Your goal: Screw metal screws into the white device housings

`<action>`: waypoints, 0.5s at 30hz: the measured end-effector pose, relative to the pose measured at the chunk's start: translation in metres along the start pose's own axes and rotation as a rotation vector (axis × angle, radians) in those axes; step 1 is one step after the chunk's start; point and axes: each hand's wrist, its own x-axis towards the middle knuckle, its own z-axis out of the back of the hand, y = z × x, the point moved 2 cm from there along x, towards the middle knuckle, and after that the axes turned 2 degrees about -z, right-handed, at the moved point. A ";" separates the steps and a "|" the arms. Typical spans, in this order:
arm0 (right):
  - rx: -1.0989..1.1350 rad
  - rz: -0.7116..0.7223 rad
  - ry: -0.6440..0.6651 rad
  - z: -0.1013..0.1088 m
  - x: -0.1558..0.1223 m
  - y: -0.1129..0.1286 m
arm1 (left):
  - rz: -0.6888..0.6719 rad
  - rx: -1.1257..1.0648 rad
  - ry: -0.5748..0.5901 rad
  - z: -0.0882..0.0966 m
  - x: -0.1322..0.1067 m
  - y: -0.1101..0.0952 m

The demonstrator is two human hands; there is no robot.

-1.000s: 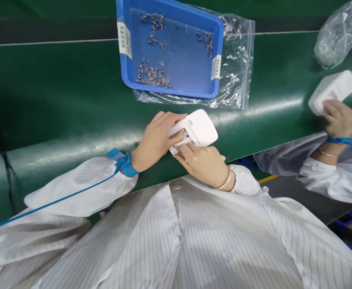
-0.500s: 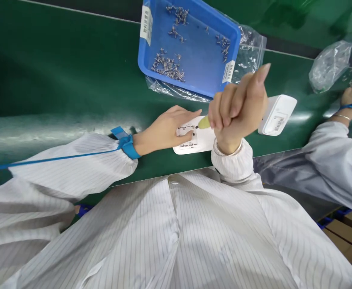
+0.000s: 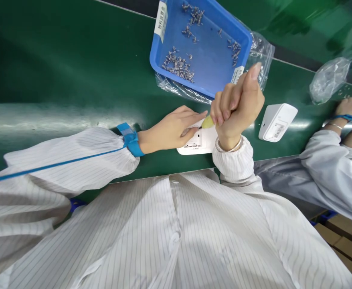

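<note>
A white plastic device [image 3: 198,143] lies flat on the green belt [image 3: 73,92] near its front edge. My left hand [image 3: 171,130] rests on the device's left part with fingers stretched out, pressing it down. My right hand [image 3: 237,108] is closed in a fist round a yellowish tool [image 3: 207,122], thumb pointing up. The tool's tip touches the top of the device close to my left fingertips. A blue wrist strap with a cord sits on my left wrist [image 3: 130,139].
A blue tray [image 3: 215,66] holding several small metal screws lies on a clear plastic bag behind the device. A second white device [image 3: 276,121] lies to the right. Another person's hands [image 3: 348,107] rest at the far right, beside a crumpled bag [image 3: 329,78].
The device went from being held up in both hands to lying flat. My right hand rose in a fist with the tool and brought its tip onto it. The second device slid along the belt.
</note>
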 end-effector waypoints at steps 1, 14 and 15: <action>0.090 0.024 -0.010 -0.001 0.001 -0.001 | -0.009 -0.001 0.000 0.000 0.000 0.000; 0.023 0.140 0.099 -0.010 -0.005 -0.013 | -0.099 -0.015 -0.033 -0.001 -0.002 0.000; -0.033 0.174 0.172 -0.007 -0.010 -0.017 | -0.101 -0.018 -0.029 -0.002 -0.002 0.000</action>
